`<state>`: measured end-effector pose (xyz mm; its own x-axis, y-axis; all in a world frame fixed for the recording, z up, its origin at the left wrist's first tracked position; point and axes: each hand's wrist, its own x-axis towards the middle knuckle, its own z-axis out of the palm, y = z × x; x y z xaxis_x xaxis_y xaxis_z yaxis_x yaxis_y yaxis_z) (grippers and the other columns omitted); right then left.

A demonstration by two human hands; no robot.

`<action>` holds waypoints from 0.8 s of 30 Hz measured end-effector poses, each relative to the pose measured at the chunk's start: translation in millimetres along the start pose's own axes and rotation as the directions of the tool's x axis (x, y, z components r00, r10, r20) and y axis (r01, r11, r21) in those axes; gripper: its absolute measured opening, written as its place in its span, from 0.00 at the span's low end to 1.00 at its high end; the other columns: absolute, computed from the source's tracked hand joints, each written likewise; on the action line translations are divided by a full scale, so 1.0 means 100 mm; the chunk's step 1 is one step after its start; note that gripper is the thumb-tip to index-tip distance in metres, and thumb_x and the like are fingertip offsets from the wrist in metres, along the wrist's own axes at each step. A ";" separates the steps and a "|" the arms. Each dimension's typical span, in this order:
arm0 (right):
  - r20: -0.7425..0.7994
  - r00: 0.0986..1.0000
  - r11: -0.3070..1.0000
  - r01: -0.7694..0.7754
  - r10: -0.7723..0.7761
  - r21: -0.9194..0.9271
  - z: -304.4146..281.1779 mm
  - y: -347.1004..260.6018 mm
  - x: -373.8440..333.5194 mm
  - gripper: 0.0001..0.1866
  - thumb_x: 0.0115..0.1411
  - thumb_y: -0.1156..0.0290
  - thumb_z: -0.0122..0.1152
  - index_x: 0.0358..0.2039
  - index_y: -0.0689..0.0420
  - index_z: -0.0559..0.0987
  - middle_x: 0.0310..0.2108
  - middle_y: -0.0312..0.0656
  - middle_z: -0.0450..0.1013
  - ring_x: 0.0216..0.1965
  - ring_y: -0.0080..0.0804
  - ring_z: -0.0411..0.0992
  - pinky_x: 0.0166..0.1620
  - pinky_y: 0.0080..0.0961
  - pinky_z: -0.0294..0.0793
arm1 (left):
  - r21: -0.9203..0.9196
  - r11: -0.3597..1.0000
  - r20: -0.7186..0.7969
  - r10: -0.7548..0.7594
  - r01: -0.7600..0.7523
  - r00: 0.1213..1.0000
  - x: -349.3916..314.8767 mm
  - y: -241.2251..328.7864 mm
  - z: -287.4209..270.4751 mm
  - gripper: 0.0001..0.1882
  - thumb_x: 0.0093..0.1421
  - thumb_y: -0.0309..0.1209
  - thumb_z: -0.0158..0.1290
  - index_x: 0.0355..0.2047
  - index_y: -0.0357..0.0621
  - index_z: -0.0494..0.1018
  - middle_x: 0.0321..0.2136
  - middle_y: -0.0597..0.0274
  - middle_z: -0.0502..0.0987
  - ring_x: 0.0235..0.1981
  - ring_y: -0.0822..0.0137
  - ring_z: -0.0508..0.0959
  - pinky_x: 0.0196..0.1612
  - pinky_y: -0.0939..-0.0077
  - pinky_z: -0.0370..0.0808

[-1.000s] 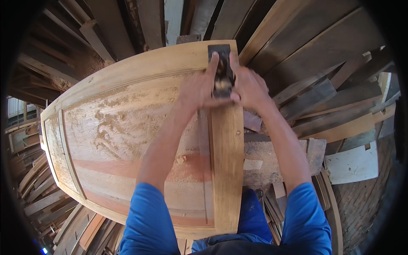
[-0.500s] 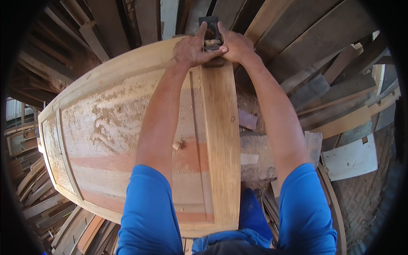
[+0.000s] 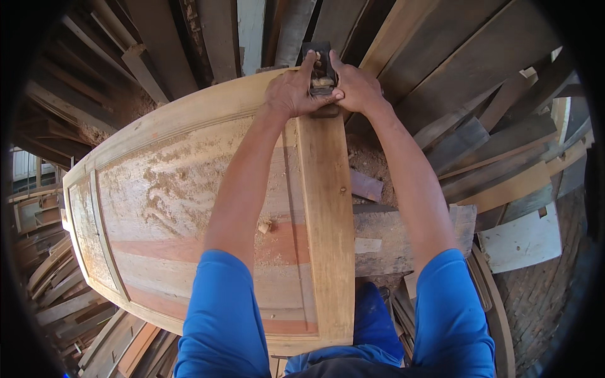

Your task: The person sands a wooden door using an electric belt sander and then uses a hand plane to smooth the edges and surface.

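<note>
Pale wood fills the middle of my feed: a panelled door (image 3: 329,233) lying flat, with a dark hand plane (image 3: 323,82) on the far end of its right-hand border. From my remote seat I see the plane's front jutting past the door's far edge. My left hand (image 3: 293,90) is wrapped around one side of the tool and my right hand (image 3: 360,88) around the other, pinching it between them, a finger of each reaching forward along it; underneath, I cannot tell how they press. Sawdust (image 3: 161,189) covers part of the door's panels, and a curled shaving (image 3: 264,225) lies near a reddish stripe. To the right I have a rough board (image 3: 413,236) beside the door and a white sheet (image 3: 522,242) farther out; dark planks (image 3: 466,57) crowd the far side.
</note>
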<state>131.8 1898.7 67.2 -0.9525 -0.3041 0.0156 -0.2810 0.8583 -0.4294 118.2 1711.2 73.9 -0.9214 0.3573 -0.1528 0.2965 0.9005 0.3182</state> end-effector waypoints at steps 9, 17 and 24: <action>0.424 0.894 0.974 -0.205 0.147 0.093 -0.13 -0.43 -1.45 0.66 0.39 0.68 0.72 0.74 0.68 0.43 0.34 0.59 0.78 0.37 0.59 0.79 0.43 0.49 0.80 | -0.123 0.992 0.175 0.037 -0.016 0.984 -1.46 0.48 0.43 0.73 0.44 0.73 0.63 0.76 0.41 0.42 0.45 0.39 0.82 0.43 0.38 0.84 0.47 0.51 0.81; 0.091 0.995 0.998 -0.047 0.044 0.038 -0.06 0.19 0.05 0.51 0.52 0.63 0.67 0.73 0.59 0.54 0.42 0.53 0.77 0.44 0.55 0.77 0.45 0.48 0.79 | -0.052 0.999 -0.004 -0.006 0.006 1.000 0.13 0.13 0.06 0.70 0.46 0.77 0.57 0.74 0.37 0.48 0.45 0.38 0.82 0.47 0.38 0.82 0.51 0.51 0.80; 0.432 0.891 0.967 -0.216 0.139 0.134 -0.11 -0.26 -1.62 0.64 0.38 0.71 0.64 0.75 0.66 0.42 0.29 0.62 0.78 0.34 0.63 0.78 0.41 0.52 0.79 | -0.165 0.983 0.297 -0.028 0.080 0.954 -1.50 0.71 0.46 0.75 0.44 0.71 0.64 0.76 0.41 0.37 0.46 0.35 0.80 0.41 0.38 0.84 0.48 0.49 0.81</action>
<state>292.4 1930.0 86.4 -0.8375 -0.3299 -0.4356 -0.0504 0.8405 -0.5395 289.3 1733.1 75.9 -0.8128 0.3897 -0.4330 0.1759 0.8728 0.4553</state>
